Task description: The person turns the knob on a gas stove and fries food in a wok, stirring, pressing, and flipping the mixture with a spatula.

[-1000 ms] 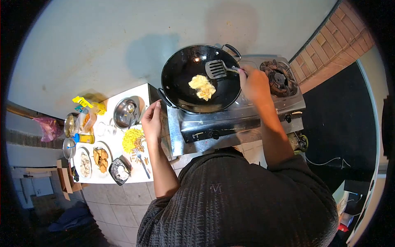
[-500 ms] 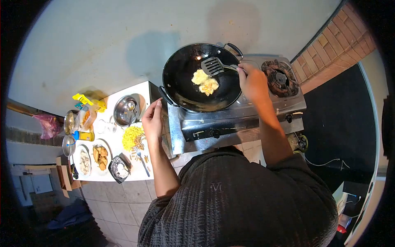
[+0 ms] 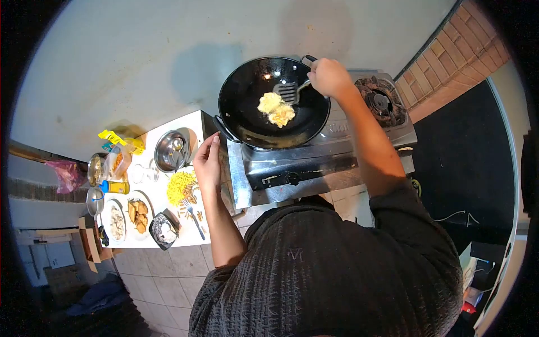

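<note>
My right hand (image 3: 331,77) is closed around the handle of a black slotted spatula (image 3: 287,93), above the far right side of a black wok (image 3: 247,121). The spatula's blade sits at the right edge of two pale yellow fried pieces (image 3: 276,109), which touch each other in the bottom of the wok. My left hand (image 3: 208,161) is at the wok's left loop handle (image 3: 224,128), thumb and fingers pressed together with their tips against it. How firmly they grip cannot be seen.
The wok stands on a steel gas stove (image 3: 314,160); a second burner (image 3: 382,101) is to its right. On the white table (image 3: 193,126) at left are a steel bowl (image 3: 172,150), yellow shreds (image 3: 179,186), a fork (image 3: 195,219), a black dish (image 3: 164,231) and plates of food.
My right hand has moved up and left, and the spatula is held more steeply, its blade slightly lower against the fried pieces. My left hand stays at the wok handle.
</note>
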Available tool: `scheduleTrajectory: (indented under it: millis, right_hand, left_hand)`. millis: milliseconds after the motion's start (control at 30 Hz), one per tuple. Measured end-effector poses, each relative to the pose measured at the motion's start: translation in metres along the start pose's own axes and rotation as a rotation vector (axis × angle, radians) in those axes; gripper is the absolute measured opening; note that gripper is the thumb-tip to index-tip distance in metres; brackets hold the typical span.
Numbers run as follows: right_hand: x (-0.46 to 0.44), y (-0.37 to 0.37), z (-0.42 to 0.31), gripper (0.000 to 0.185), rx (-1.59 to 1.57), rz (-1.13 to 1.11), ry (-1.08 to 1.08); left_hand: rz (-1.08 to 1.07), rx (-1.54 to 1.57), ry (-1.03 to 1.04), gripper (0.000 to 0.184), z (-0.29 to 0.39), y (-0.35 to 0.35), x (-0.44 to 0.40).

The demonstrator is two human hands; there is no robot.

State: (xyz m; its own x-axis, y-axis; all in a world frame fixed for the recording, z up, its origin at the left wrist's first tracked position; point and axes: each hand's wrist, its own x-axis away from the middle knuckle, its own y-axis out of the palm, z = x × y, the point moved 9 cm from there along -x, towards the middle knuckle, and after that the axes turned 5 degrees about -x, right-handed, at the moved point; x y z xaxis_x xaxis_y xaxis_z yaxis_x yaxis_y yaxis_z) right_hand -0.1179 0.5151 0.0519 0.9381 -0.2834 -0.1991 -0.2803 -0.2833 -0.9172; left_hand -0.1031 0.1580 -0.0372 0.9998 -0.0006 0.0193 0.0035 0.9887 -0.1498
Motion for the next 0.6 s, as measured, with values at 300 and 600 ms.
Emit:
scheduleTrajectory:
  millis: [300,600]
  right_hand:
    - [-0.017,0.013,-0.002,0.029,-0.214,-0.214,-0.020]
    - [-0.021,-0.013,0.000,0.030,-0.274,-0.076,-0.004]
  left_hand:
    - [0.011,0.011,-0.006,0.024,-0.001,-0.002,0.009]
    - [0.030,0.047,-0.059,0.025,-0.011,-0.010,0.005]
